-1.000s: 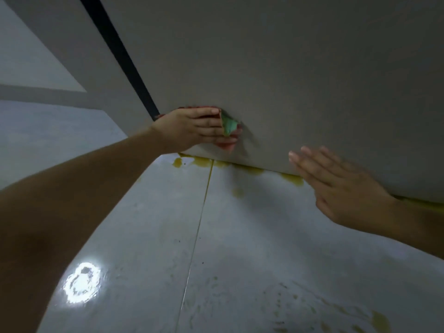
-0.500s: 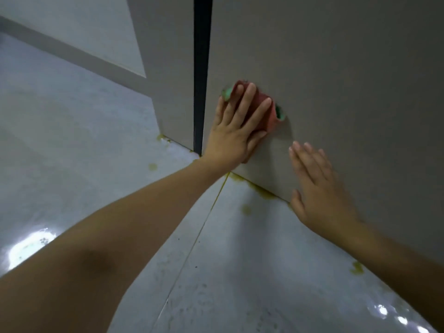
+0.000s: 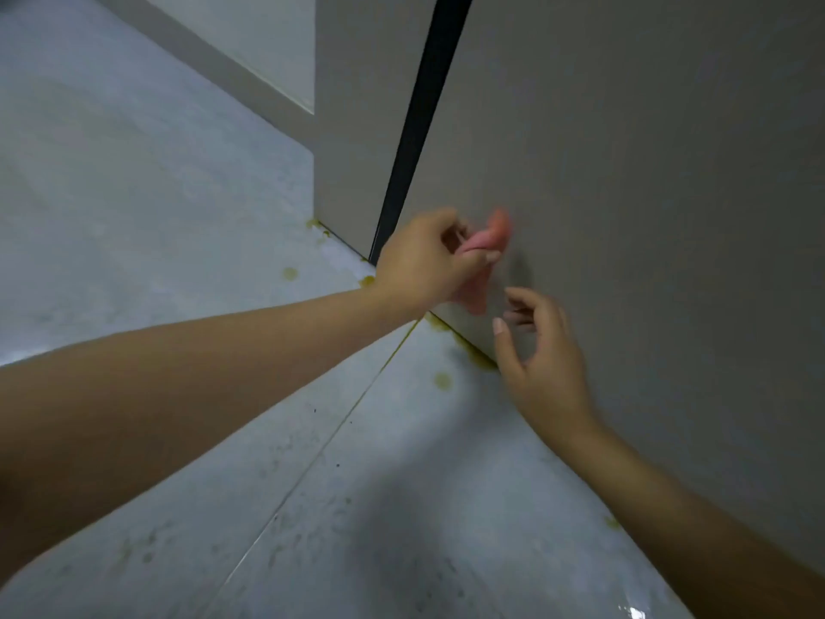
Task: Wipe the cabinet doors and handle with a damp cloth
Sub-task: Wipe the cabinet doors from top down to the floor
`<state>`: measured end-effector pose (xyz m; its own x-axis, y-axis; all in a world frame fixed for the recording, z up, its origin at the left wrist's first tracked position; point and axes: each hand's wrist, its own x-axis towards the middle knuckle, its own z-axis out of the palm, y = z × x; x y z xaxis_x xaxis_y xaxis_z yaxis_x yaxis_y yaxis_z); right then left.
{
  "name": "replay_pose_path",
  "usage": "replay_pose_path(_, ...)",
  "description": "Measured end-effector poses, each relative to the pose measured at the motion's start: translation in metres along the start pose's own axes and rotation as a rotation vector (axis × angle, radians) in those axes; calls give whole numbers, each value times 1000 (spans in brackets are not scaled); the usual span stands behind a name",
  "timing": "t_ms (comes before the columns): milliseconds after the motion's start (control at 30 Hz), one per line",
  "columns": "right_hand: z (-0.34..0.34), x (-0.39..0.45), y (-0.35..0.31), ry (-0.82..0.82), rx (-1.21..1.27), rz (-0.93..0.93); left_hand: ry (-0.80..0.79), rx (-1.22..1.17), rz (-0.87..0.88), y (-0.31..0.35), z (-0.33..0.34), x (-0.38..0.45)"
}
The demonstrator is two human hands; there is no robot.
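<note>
A large grey cabinet door (image 3: 625, 194) fills the right of the view, reaching down to the floor. A second, narrower grey door (image 3: 357, 127) stands left of a black vertical gap (image 3: 415, 131). My left hand (image 3: 424, 261) grips a pink cloth (image 3: 486, 247), bunched and lifted slightly off the lower left corner of the large door. My right hand (image 3: 540, 368) hovers just below and right of the cloth, fingers loosely curled, holding nothing, close to the door's bottom edge. No handle is visible.
The pale tiled floor (image 3: 178, 216) has a grout line (image 3: 339, 431) and yellowish stains (image 3: 443, 381) along the base of the doors. A light reflection shines at the bottom right. A grey skirting and wall run at the upper left.
My left hand went from pressing the cloth flat on the door to bunching it in its fingers, off the surface. My right hand lifted off the door and curled its fingers.
</note>
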<state>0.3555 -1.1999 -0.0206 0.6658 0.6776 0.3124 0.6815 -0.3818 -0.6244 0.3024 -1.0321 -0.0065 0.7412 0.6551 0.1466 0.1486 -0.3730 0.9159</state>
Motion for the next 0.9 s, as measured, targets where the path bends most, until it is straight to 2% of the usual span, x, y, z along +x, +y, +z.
replay_pose_path(67,4,-8,-4,-19,34,-17,-167,-245,-288,0,-4,-14)
replay_pose_path(167,11,-13,-9,-121,144,-39,-344,-508,-516,-2,-2,-28)
replay_pose_path(233,14,-13,-14,-150,261,51,-434,-632,-588,-3,3,-32)
replay_pose_path(300,17,-13,-14,-103,295,112,-480,-679,-640,-3,5,-33)
replay_pose_path(367,18,-14,-11,-72,215,118,-470,-705,-685,-7,5,-33)
replay_pose_path(467,17,-13,4,-146,26,113,-473,-749,-739,-24,4,-36)
replay_pose_path(600,7,-4,25,-298,-365,-236,-507,-851,-838,-46,3,-45)
replay_pose_path(667,2,13,32,-429,-608,-352,-503,-806,-842,-53,7,-45)
replay_pose_path(733,-2,35,37,-464,-864,-490,-437,-759,-875,-61,12,-40)
replay_pose_path(833,-4,55,54,-518,-1256,-956,-345,-713,-938,-72,16,-31)
replay_pose_path(900,-9,59,70,-640,-1366,-1172,-305,-697,-970,-77,15,-29)
